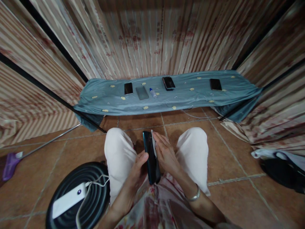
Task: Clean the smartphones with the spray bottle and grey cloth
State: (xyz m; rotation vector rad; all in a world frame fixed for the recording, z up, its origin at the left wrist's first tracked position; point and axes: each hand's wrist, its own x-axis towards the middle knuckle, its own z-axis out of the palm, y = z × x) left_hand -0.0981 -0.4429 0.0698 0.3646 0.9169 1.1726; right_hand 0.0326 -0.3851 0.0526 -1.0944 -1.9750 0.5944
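Observation:
I sit with my knees apart over a brown tiled floor. My left hand [136, 168] grips a dark teal phone [150, 159] held on edge between my knees. My right hand [165, 154] lies flat against the phone's right face and presses a small white cloth [153, 145] onto it. A silver bangle [195, 194] sits on my right wrist.
A low bench under a blue-grey cloth [186, 95] stands ahead with three dark phones [128, 88] [169, 83] [215, 84] and a small bottle [152, 93]. A black stool [92, 190] at my left carries a white power bank [69, 199]. Striped curtains surround; a dark bag [283, 171] lies right.

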